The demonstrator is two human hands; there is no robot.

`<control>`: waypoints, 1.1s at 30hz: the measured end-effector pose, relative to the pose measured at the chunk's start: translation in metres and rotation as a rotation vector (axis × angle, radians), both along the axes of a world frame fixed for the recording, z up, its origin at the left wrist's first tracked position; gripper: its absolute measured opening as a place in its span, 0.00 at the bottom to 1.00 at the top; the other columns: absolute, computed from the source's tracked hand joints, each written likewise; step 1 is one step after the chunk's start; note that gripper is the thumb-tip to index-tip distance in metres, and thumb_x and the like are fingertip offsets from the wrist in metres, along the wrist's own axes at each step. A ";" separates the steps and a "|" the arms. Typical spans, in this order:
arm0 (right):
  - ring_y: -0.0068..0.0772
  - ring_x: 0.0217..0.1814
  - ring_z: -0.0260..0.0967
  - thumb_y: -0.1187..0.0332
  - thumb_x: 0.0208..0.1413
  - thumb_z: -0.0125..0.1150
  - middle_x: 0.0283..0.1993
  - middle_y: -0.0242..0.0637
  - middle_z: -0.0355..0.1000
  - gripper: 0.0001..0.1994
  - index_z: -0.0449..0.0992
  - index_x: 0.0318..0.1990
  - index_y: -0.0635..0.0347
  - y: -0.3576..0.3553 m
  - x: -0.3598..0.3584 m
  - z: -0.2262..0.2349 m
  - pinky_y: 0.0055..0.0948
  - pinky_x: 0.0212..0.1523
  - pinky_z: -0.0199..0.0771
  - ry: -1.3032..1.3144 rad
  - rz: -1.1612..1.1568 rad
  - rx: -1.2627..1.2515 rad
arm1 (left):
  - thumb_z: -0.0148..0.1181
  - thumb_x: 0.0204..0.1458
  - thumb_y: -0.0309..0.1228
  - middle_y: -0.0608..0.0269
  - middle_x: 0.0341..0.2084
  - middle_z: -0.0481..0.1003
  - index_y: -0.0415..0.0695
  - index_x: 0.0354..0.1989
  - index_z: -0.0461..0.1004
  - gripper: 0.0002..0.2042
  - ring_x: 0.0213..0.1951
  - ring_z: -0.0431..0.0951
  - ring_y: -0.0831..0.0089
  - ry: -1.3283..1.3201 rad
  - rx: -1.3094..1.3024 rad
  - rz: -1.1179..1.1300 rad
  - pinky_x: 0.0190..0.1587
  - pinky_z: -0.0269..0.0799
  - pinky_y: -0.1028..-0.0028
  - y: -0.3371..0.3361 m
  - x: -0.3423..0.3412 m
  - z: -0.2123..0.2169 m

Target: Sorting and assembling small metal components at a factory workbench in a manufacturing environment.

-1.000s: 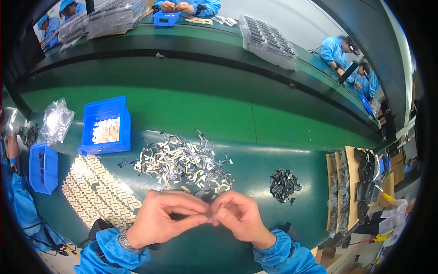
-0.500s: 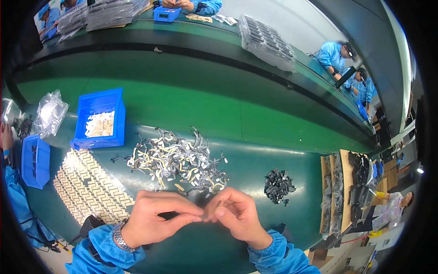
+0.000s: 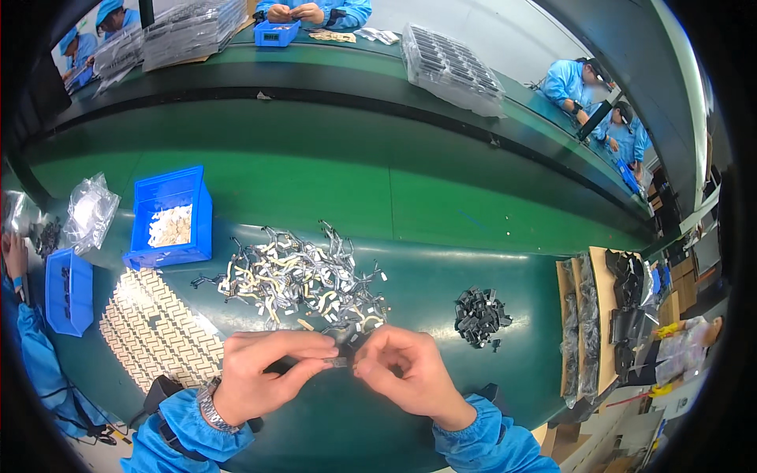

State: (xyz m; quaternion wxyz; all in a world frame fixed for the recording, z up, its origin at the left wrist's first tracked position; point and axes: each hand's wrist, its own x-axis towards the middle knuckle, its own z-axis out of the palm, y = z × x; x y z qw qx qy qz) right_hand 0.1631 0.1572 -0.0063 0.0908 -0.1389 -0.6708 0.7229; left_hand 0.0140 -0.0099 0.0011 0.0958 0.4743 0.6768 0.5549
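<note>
Close together over the near side of the table, my left hand (image 3: 272, 366) and my right hand (image 3: 410, 374) face each other. A small dark grey piece (image 3: 338, 363) is pinched between the left thumb and fingertips; its exact kind is too blurred to tell. The right thumb and index finger are pressed together beside it, and whatever they hold is hidden. Just beyond the hands lies a tangled pile of small flex cables (image 3: 303, 276), dark and cream with white tabs. To the right sits a heap of small black parts (image 3: 479, 315).
A sheet of cream adhesive pieces (image 3: 162, 335) lies at left, below a blue bin (image 3: 206, 229) of white bits. Another blue bin (image 3: 85, 296) and a clear bag (image 3: 91, 213) are farther left. Foam-lined trays (image 3: 587, 327) stand at right. Co-workers in blue sit beyond.
My hands have drawn slightly apart, so the dark piece in the left fingertips now shows. The right fingers have curled closer together. The view has shifted a little.
</note>
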 end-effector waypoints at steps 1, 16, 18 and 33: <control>0.07 0.25 0.61 0.75 0.60 0.66 0.31 0.25 0.73 0.07 0.73 0.33 0.62 -0.001 0.000 0.000 0.15 0.22 0.57 0.004 -0.002 -0.002 | 0.74 0.46 0.21 0.59 0.29 0.86 0.39 0.36 0.82 0.09 0.33 0.88 0.69 0.004 -0.002 -0.002 0.37 0.81 0.76 -0.001 0.000 0.000; 0.08 0.25 0.63 0.76 0.55 0.70 0.32 0.27 0.75 0.07 0.75 0.32 0.63 -0.007 -0.001 0.007 0.15 0.20 0.60 0.051 -0.017 0.042 | 0.75 0.46 0.22 0.59 0.28 0.86 0.39 0.36 0.78 0.11 0.31 0.88 0.69 0.184 0.106 -0.089 0.33 0.82 0.77 0.000 -0.004 -0.002; 0.09 0.26 0.66 0.77 0.54 0.71 0.33 0.30 0.77 0.07 0.75 0.30 0.64 -0.007 -0.001 0.008 0.15 0.22 0.65 0.042 -0.029 0.038 | 0.75 0.46 0.21 0.59 0.28 0.85 0.39 0.35 0.79 0.10 0.32 0.88 0.69 0.187 0.110 -0.105 0.34 0.84 0.75 0.000 -0.004 -0.002; 0.18 0.31 0.77 0.78 0.50 0.72 0.33 0.33 0.78 0.08 0.75 0.27 0.65 -0.004 -0.002 0.003 0.20 0.33 0.78 0.138 -0.011 0.081 | 0.73 0.47 0.19 0.59 0.29 0.85 0.40 0.35 0.82 0.08 0.29 0.87 0.66 0.122 0.127 -0.117 0.32 0.84 0.73 0.002 -0.002 -0.003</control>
